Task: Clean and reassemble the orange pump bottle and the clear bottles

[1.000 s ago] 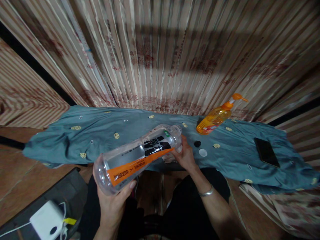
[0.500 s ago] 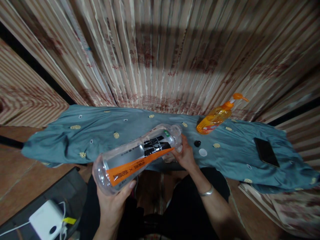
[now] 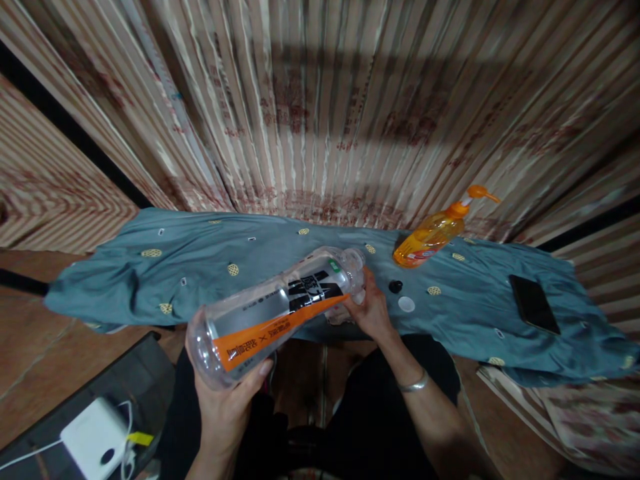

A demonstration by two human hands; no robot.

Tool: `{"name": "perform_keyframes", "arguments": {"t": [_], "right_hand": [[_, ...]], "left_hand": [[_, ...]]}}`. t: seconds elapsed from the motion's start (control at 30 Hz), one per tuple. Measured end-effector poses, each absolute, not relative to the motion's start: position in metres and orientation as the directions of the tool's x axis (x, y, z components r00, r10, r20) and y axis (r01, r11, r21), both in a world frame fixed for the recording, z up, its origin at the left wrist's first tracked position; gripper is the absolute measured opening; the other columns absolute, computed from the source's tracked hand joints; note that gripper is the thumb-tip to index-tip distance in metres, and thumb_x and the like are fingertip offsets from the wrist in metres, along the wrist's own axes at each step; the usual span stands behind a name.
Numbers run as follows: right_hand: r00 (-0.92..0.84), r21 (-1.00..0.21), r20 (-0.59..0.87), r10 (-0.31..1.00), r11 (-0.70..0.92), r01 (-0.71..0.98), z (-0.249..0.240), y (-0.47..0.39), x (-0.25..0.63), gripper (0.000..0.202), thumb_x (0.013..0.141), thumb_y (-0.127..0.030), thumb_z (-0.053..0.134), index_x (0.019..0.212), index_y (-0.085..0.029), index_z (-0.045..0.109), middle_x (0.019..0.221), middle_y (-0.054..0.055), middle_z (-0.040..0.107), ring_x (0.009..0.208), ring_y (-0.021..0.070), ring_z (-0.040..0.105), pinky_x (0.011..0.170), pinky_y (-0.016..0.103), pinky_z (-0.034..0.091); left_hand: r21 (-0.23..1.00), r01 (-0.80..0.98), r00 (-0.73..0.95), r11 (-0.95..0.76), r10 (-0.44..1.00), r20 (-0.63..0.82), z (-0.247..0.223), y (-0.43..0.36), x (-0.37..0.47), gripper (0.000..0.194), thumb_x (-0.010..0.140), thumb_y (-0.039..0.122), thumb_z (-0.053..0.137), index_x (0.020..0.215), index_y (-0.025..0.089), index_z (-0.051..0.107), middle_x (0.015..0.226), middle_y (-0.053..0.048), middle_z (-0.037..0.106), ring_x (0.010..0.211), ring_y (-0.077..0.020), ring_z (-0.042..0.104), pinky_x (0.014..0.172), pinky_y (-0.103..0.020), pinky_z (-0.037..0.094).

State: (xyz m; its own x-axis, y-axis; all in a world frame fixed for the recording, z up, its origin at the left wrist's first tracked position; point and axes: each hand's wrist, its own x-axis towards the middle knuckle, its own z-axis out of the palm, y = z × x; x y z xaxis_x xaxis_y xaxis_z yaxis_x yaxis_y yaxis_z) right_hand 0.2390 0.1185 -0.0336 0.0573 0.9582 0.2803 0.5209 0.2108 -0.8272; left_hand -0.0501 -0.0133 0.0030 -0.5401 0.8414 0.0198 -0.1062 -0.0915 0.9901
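Note:
A large clear plastic bottle [image 3: 270, 317] with an orange and black label lies tilted across my hands, its neck end up and to the right. My left hand [image 3: 225, 393] is closed around its base, thumb along the near side. Closed at the neck end, my right hand [image 3: 373, 307] has its fingertips partly hidden behind the clear plastic. Below the label, beside the right fingers, a crinkled clear patch [image 3: 343, 316] shows; I cannot tell whether it is a separate thing. A small black cap [image 3: 395, 287] and a white disc [image 3: 406, 304] lie just right of that hand.
An orange pump bottle [image 3: 427, 239] stands at the back right on the blue-green cloth [image 3: 280, 250]. A dark phone [image 3: 533, 303] lies farther right. At lower left, a white box [image 3: 95, 437] with cables rests on a dark surface [image 3: 135, 380]. Striped curtains [image 3: 320, 120] hang behind.
The hands and the clear bottle hold nearly the same pose. Only a very slight shift of the whole view shows.

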Motion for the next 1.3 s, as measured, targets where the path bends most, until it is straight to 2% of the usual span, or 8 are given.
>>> {"name": "perform_keyframes", "arguments": {"t": [0.17, 0.33, 0.53, 0.73, 0.97, 1.2, 1.3], "right_hand": [[0.057, -0.828, 0.269, 0.961, 0.201, 0.523, -0.033, 0.117, 0.24, 0.114, 0.087, -0.054, 0.085, 0.184, -0.02, 0.035, 0.151, 0.023, 0.083, 0.119, 0.0464, 0.089, 0.096, 0.057, 0.075], [0.051, -0.827, 0.268, 0.962, 0.202, 0.525, -0.031, 0.116, 0.238, 0.121, 0.089, -0.052, 0.083, 0.188, -0.015, 0.025, 0.155, 0.026, 0.08, 0.123, 0.0487, 0.088, 0.098, 0.061, 0.075], [0.05, -0.828, 0.274, 0.96, 0.209, 0.52, -0.031, 0.116, 0.239, 0.113, 0.09, -0.047, 0.085, 0.186, -0.02, 0.033, 0.148, 0.022, 0.085, 0.117, 0.0461, 0.091, 0.096, 0.056, 0.076], [0.006, -0.812, 0.305, 0.952, 0.257, 0.524, -0.031, 0.117, 0.242, 0.102, 0.094, -0.058, 0.083, 0.181, -0.022, 0.043, 0.158, 0.021, 0.08, 0.131, 0.0447, 0.087, 0.103, 0.056, 0.076], [0.013, -0.831, 0.286, 0.958, 0.242, 0.502, -0.028, 0.116, 0.241, 0.091, 0.095, -0.056, 0.08, 0.175, -0.023, 0.05, 0.145, 0.018, 0.086, 0.121, 0.0428, 0.09, 0.097, 0.054, 0.077], [0.024, -0.834, 0.308, 0.951, 0.258, 0.488, -0.029, 0.117, 0.239, 0.087, 0.097, -0.064, 0.078, 0.17, -0.023, 0.054, 0.143, 0.018, 0.087, 0.122, 0.0429, 0.089, 0.097, 0.054, 0.076], [0.033, -0.833, 0.32, 0.947, 0.264, 0.487, -0.031, 0.117, 0.238, 0.086, 0.097, -0.065, 0.077, 0.169, -0.024, 0.055, 0.139, 0.017, 0.088, 0.12, 0.0424, 0.089, 0.096, 0.053, 0.076]], "left_hand": [[0.993, -0.083, -0.545, -0.086, 0.838, 0.027, 0.005, -0.014, -0.049, 0.14, 0.059, 0.045, 0.118, 0.18, 0.026, 0.048, 0.169, -0.022, 0.068, 0.154, -0.0495, 0.07, 0.131, -0.068, 0.057], [0.994, -0.061, -0.545, -0.09, 0.837, 0.042, 0.009, -0.014, -0.048, 0.137, 0.06, 0.047, 0.117, 0.178, 0.03, 0.049, 0.172, -0.02, 0.066, 0.158, -0.0487, 0.067, 0.134, -0.068, 0.054], [0.993, -0.08, -0.558, -0.092, 0.829, 0.032, 0.005, -0.014, -0.048, 0.139, 0.058, 0.046, 0.118, 0.178, 0.029, 0.05, 0.171, -0.02, 0.066, 0.158, -0.0482, 0.067, 0.135, -0.067, 0.053], [0.991, -0.099, -0.56, -0.091, 0.828, 0.02, 0.006, -0.013, -0.045, 0.136, 0.059, 0.045, 0.118, 0.176, 0.025, 0.052, 0.17, -0.023, 0.066, 0.157, -0.0503, 0.068, 0.133, -0.069, 0.055], [0.991, -0.078, -0.585, -0.107, 0.81, 0.042, 0.023, -0.014, -0.028, 0.136, 0.061, 0.048, 0.118, 0.177, 0.025, 0.051, 0.177, -0.022, 0.061, 0.166, -0.0519, 0.059, 0.141, -0.072, 0.043], [0.995, -0.041, -0.58, -0.092, 0.813, 0.051, 0.025, -0.013, -0.029, 0.133, 0.061, 0.049, 0.117, 0.175, 0.028, 0.052, 0.171, -0.019, 0.065, 0.16, -0.0472, 0.065, 0.14, -0.068, 0.047], [0.994, -0.045, -0.58, -0.099, 0.813, 0.055, 0.022, -0.012, -0.031, 0.131, 0.061, 0.05, 0.117, 0.173, 0.027, 0.053, 0.172, -0.02, 0.065, 0.161, -0.0484, 0.064, 0.138, -0.068, 0.049]]}}
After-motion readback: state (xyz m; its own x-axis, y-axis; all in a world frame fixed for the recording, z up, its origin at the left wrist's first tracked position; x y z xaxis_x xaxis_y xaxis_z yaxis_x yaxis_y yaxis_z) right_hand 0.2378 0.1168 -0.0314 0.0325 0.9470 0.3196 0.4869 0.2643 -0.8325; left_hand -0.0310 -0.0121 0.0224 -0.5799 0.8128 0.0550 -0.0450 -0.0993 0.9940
